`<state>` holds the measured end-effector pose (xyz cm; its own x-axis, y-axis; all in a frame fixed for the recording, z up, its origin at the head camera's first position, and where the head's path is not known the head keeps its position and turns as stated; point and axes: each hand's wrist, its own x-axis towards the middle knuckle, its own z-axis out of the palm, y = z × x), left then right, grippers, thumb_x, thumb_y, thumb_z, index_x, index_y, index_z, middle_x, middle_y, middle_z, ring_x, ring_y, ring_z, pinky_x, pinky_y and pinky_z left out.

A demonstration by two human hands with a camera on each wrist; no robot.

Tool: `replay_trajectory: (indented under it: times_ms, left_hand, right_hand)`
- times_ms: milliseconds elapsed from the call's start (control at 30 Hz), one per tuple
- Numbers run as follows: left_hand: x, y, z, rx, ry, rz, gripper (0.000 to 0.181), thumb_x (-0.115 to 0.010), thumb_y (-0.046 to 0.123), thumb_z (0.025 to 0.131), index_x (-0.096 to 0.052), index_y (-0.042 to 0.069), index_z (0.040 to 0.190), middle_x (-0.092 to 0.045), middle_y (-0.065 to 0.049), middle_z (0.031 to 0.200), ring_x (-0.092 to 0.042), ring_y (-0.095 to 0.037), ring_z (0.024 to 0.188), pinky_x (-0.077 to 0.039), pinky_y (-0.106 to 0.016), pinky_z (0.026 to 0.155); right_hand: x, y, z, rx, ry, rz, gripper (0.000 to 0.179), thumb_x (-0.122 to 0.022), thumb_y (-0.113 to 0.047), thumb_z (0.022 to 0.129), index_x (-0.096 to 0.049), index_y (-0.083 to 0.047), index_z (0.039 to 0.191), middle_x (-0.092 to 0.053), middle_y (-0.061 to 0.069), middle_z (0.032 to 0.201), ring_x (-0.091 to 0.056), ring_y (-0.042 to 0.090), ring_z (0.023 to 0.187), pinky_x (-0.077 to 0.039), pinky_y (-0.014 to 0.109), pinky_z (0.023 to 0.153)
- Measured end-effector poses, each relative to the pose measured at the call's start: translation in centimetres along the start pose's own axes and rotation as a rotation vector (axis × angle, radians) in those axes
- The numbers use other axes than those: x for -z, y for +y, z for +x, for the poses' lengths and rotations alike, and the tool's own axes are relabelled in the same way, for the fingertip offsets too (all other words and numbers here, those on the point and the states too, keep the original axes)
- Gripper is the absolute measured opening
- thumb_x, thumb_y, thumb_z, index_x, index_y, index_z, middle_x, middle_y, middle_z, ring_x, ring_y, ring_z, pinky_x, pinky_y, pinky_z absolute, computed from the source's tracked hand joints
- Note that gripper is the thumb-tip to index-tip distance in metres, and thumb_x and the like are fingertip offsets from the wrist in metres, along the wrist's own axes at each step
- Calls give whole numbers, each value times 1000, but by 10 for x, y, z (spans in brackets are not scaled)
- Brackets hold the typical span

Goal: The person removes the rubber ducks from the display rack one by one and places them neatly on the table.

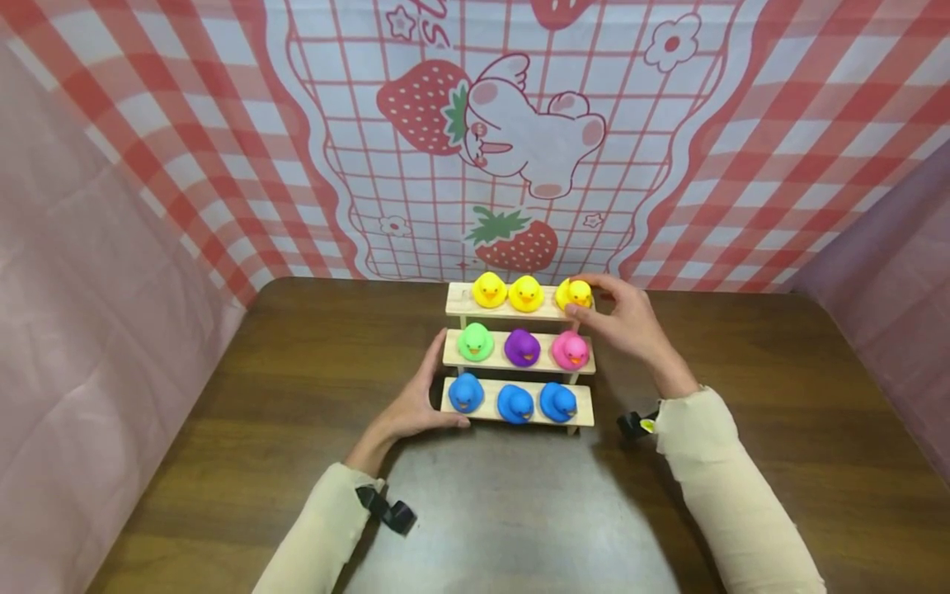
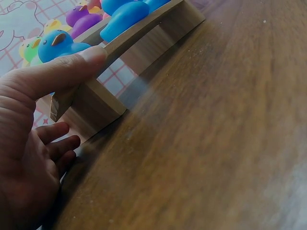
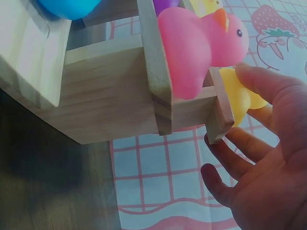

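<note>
From my faraway seat I couldn't see all of the left hand (image 1: 411, 404): its pointing finger was hidden in the left wrist view, where two blue ducks (image 2: 125, 21) had their tops cut off. In the right wrist view, the end yellow duck (image 1: 574, 294) was partly hidden behind the pink duck (image 1: 570, 351) and the fingers.

A pink cloth (image 1: 89, 330) hung on the left, a red-and-white cloth (image 1: 660, 74) behind the far edge of the brown table (image 1: 505, 511), and a purplish cloth (image 1: 891, 272) on the right. A wooden stand (image 1: 499, 360) with three steps stood near the middle of that far edge.

I saw the left hand grip the stand's left end, thumb on the bottom step's front edge. The right hand (image 1: 627, 322) pinched the end yellow duck at the top step's right end, its other fingers loosely bent.
</note>
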<state>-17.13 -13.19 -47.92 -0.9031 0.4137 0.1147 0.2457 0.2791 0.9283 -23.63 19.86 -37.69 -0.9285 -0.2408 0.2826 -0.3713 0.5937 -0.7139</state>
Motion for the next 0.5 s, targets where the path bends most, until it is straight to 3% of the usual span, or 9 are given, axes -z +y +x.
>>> replay_trajectory:
  times_ms: [300,500]
  left_hand:
    - [0,0,0,-3,2,13,134,-91,8,67,2,27,162,-9,-11,171,-21,-35,154,-12,-61,124]
    - [-1,0,0,0,-1,8,135,-91,8,67,3,19,163,-8,-11,171,-22,-36,153,-11,-62,124]
  right_hand:
    - [9,-2,-2,-2,61,-7,44,-76,-16,88,-64,1,126,-68,22,122,-58,32,108,-44,53,103]
    - [20,2,-7,-28,80,-31,45,-75,-22,90,-64,-3,129,-68,19,123,-59,30,108,-45,27,93]
